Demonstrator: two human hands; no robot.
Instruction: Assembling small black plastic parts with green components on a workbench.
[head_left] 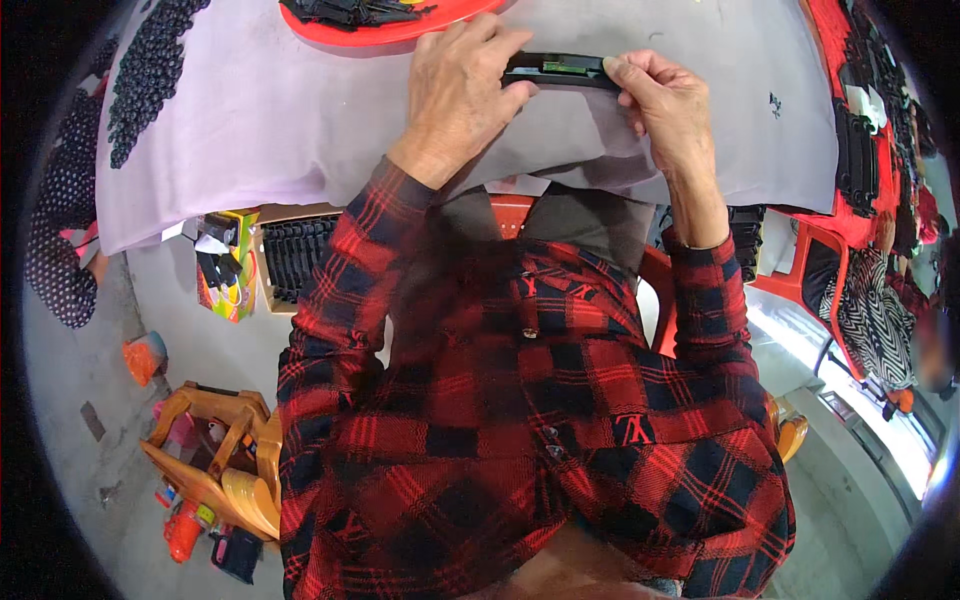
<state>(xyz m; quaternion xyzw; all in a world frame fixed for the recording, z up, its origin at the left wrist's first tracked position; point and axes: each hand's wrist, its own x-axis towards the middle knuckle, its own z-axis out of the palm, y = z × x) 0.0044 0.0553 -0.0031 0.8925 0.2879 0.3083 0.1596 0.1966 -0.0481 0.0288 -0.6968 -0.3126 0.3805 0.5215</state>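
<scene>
Over the cloth-covered table, a long narrow black plastic casing (562,82) is held level between my two hands. A small green strip shows in its middle. My left hand (452,95) grips the left end, with the thumb at the near edge and the fingers at the far edge. At the right end, my right hand (672,105) pinches the casing between thumb and fingers. Just beyond my left hand stands a red round tray (400,32) with black plastic pieces in it.
A heap of small black parts (148,80) lies on the pale cloth (320,130) at the left. Below the table edge sits a carton of black pieces (296,258). More black strips (857,160) lie on red cloth at right. Another person's dotted clothing (68,235) shows far left.
</scene>
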